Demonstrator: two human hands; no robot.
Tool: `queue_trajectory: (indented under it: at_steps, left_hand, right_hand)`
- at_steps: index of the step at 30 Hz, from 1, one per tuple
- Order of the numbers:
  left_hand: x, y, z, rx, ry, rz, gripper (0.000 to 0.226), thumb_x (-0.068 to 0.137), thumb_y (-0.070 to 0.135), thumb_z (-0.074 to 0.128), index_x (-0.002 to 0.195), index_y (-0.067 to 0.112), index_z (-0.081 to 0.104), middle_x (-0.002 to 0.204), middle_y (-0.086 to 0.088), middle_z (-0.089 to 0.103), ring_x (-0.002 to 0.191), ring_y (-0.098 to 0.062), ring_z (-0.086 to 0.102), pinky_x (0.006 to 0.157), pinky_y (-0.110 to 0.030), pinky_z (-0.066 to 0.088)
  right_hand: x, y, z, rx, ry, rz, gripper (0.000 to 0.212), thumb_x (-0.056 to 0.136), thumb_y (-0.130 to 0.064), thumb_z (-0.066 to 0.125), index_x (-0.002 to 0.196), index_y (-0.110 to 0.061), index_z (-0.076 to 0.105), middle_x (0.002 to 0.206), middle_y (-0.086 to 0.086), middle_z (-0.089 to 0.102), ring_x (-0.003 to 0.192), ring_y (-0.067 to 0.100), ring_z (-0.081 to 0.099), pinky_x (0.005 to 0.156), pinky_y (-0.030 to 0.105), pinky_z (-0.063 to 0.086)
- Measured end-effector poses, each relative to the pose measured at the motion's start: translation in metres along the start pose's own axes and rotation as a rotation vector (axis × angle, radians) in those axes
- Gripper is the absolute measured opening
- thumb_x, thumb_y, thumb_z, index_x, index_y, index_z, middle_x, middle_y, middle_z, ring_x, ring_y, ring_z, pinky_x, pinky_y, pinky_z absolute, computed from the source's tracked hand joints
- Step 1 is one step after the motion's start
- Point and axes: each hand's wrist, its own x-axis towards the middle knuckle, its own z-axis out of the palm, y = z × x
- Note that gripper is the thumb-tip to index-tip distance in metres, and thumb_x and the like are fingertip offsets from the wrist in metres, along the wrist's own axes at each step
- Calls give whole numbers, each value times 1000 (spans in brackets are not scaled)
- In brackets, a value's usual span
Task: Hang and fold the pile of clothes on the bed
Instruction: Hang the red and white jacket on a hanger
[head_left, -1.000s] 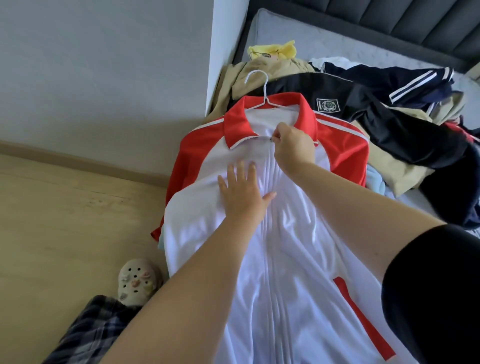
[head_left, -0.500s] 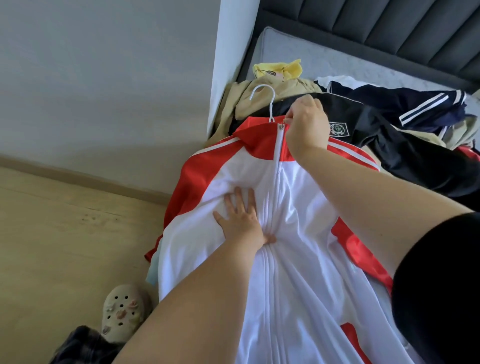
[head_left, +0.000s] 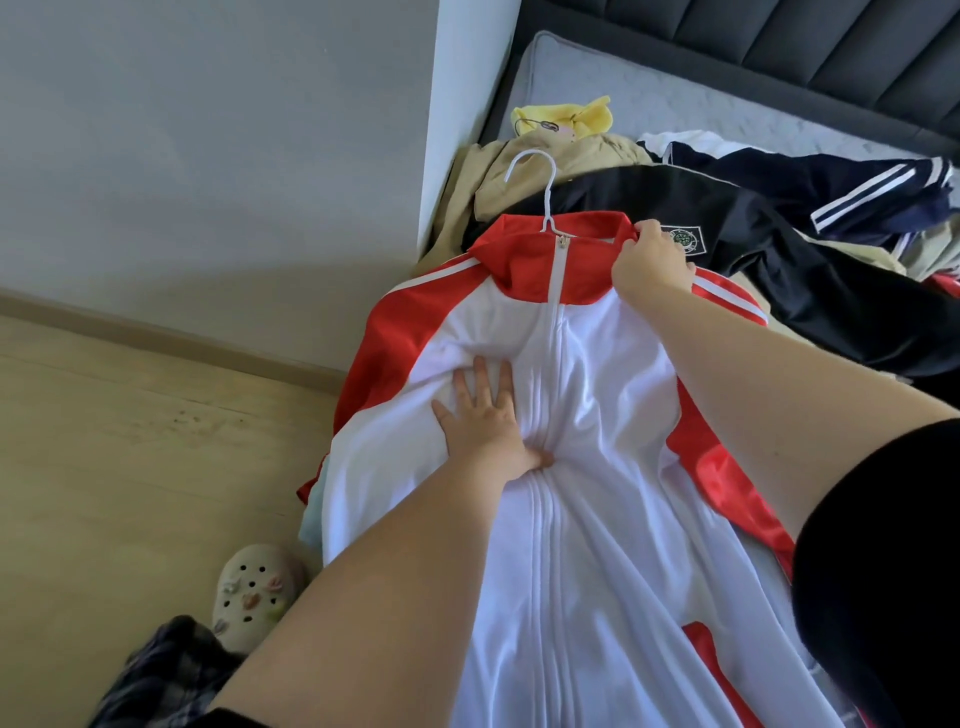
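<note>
Your white-and-red jacket (head_left: 597, 519) lies front-up on the near left edge of the bed (head_left: 623, 93), collar at the far end, hem running off the near edge of the view. The zipper (head_left: 558, 291) is closed up to the red collar (head_left: 524, 265). The white hanger (head_left: 540, 182) is inside the jacket, and only its hook shows, sticking out past the collar.

Your left hand (head_left: 485, 415) lies flat on the white chest panel just left of the zipper, fingers straight and spread, thumb tucked into the bunched fabric at the zipper line. It presses down and grips nothing.

Your right hand (head_left: 652, 270) is at the right end of the collar, fingers curled over its edge, gripping it.

The rest of the pile sits far and right of the jacket:
- black jacket (head_left: 779, 270), touching the collar
- navy garment (head_left: 831, 182)
- beige garment (head_left: 498, 182)
- yellow garment (head_left: 566, 117)

Wooden floor (head_left: 130, 467) is on the left, with a slipper (head_left: 254, 587) near the bed edge.
</note>
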Motion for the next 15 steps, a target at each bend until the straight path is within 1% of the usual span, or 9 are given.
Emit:
queue_trajectory:
  at_steps: [3, 5, 8, 10, 12, 15]
  left_hand:
    - [-8, -5, 3, -20, 82, 58, 122, 70, 73, 59, 150, 22, -18, 157, -7, -22, 145, -32, -17, 113, -58, 1]
    - [-15, -10, 9, 28, 157, 96, 111, 77, 73, 51, 151, 21, -14, 159, -9, -15, 146, -31, -11, 115, -53, 2]
    - [-29, -18, 17, 97, 213, 135, 95, 85, 68, 40, 151, 23, -11, 160, -9, -12, 147, -30, -6, 116, -47, 2]
    - [-38, -23, 18, 103, 230, 159, 88, 88, 64, 37, 152, 25, -10, 160, -8, -10, 147, -29, -6, 117, -45, 0]
    - [-47, -29, 18, 106, 211, 183, 83, 91, 60, 36, 152, 25, -9, 160, -8, -10, 147, -28, -6, 117, -43, -3]
    - [-64, -36, 12, 133, 131, 199, 80, 93, 56, 37, 152, 26, -7, 160, -9, -11, 147, -28, -8, 117, -41, -4]
  right_hand:
    - [-3, -2, -8, -13, -52, 48, 42, 94, -17, 33, 135, -15, 43, 140, 10, 44, 134, 30, 34, 111, 48, 20]
    - [-7, -1, -12, -41, -102, 66, 47, 90, -15, 38, 136, -15, 41, 140, 11, 44, 134, 30, 34, 111, 47, 23]
    - [-17, 2, -18, -121, -169, 72, 51, 85, -14, 47, 136, -12, 40, 139, 13, 43, 133, 32, 34, 110, 47, 26]
    - [-25, 4, -23, -133, -141, 86, 53, 83, -16, 51, 134, -10, 40, 138, 13, 44, 133, 32, 32, 109, 47, 25]
    - [-33, 6, -30, -121, -89, 85, 51, 81, -17, 52, 131, -8, 43, 134, 14, 48, 130, 33, 34, 106, 46, 25]
    - [-52, 6, -42, -79, -17, 47, 38, 77, -15, 51, 115, -9, 55, 118, 16, 59, 120, 34, 44, 103, 43, 28]
